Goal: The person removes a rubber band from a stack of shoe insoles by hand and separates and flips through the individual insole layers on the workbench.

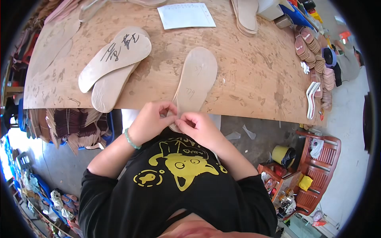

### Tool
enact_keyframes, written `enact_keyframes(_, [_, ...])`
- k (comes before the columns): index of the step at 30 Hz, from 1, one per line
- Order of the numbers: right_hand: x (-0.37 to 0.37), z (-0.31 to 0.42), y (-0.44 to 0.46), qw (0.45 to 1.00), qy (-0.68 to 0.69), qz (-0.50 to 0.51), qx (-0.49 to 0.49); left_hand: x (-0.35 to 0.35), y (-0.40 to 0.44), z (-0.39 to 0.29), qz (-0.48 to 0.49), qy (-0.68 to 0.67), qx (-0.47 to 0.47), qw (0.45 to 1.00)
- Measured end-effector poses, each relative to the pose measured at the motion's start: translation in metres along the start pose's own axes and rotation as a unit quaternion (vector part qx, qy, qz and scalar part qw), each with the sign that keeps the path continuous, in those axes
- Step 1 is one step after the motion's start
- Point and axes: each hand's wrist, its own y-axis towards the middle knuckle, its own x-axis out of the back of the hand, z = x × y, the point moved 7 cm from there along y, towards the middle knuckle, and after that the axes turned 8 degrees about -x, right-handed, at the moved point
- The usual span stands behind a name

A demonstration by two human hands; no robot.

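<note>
A small stack of beige shoe insoles (197,75) lies at the table's near edge, its top one marked with faint handwritten numbers. Over the stack's near end, which juts past the edge, my left hand (158,116) and my right hand (196,126) meet with thumbs and fingertips pinched together. Both seem to grip the insole tip; my fingers partly hide what lies between them. To the left, more insoles (115,59) overlap, the upper one carrying black handwriting.
A white paper sheet (186,16) lies at the back of the wooden table (254,79). Further insoles (246,16) sit beyond it. White curved pieces (312,100) and insole bundles line the right edge. Below stand a crate of stacked pieces (75,127) and a wooden bench (319,174).
</note>
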Motion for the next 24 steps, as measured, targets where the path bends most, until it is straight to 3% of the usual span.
enact_keyframes(4, [0.037, 0.001, -0.004, 0.987, -0.133, -0.081, 0.026, 0.014, 0.000, 0.008, -0.015, 0.041, 0.029, 0.999])
enact_keyframes(6, [0.074, 0.006, -0.003, 0.985, -0.074, -0.146, 0.052, 0.024, 0.000, 0.006, -0.007, -0.003, 0.042, 0.999])
enact_keyframes(9, [0.061, 0.030, -0.012, 0.993, -0.006, -0.087, 0.079, 0.019, 0.001, 0.005, -0.004, -0.020, 0.029, 0.999])
enact_keyframes(12, [0.013, 0.031, -0.008, 0.989, -0.126, -0.015, 0.081, 0.005, 0.002, -0.009, -0.007, 0.015, 0.006, 1.000])
enact_keyframes(14, [0.007, 0.029, -0.003, 0.978, -0.177, -0.058, 0.098, 0.005, 0.001, -0.021, -0.006, 0.075, 0.002, 0.997])
enact_keyframes(19, [0.003, 0.022, -0.002, 0.989, -0.140, -0.040, 0.028, 0.002, 0.002, 0.005, 0.001, -0.077, 0.012, 0.997])
enact_keyframes(24, [0.006, 0.025, -0.006, 0.972, -0.216, -0.068, 0.056, 0.000, 0.005, -0.005, 0.024, -0.049, 0.006, 0.999])
